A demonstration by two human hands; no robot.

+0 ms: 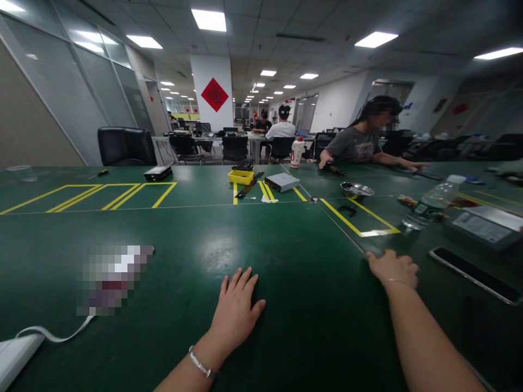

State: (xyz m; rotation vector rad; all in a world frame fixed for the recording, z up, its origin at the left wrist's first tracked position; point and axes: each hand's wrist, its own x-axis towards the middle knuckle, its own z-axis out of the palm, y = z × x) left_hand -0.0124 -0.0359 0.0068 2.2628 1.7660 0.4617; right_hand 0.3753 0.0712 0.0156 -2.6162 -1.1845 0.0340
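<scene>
My left hand point(238, 306) lies palm down on the green tabletop point(171, 326), its fingers stretched out and holding nothing. To the right, my right hand point(394, 269) rests on the table beside a seam, fingers loosely bent and apart, with nothing seen in it. A dark-screened smartphone point(476, 275) lies just right of that hand. Well left of my left hand is a blurred-out flat object point(118, 280), joined by a white cable point(61, 338) to a white block point(18, 359) at the lower left edge.
A clear plastic bottle point(433, 202) and a grey metal box point(488, 226) stand at the right. Farther back are a steel bowl point(357, 190), a silver box point(281, 181), a yellow tray point(241, 177) and a white cup point(297, 153). Another person point(363, 139) sits across the table.
</scene>
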